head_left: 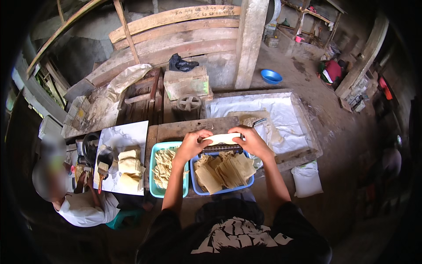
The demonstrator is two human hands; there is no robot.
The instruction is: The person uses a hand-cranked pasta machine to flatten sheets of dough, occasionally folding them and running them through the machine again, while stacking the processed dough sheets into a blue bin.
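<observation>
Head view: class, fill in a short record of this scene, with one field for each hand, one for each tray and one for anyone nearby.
left hand: grips the left end of a pale dough sheet
right hand: grips the sheet's right end
blue tray: holds stacked tan sheets, below the hands
teal tray: holds cut strips, left of the blue tray
co-worker: seated at far left, white top, beside a white board with folded dough

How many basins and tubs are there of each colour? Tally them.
Turquoise tub of cut strips: 1
Blue tub of flat sheets, below the left hand and right hand: 1
Blue round basin on the floor: 1
Total: 3
</observation>
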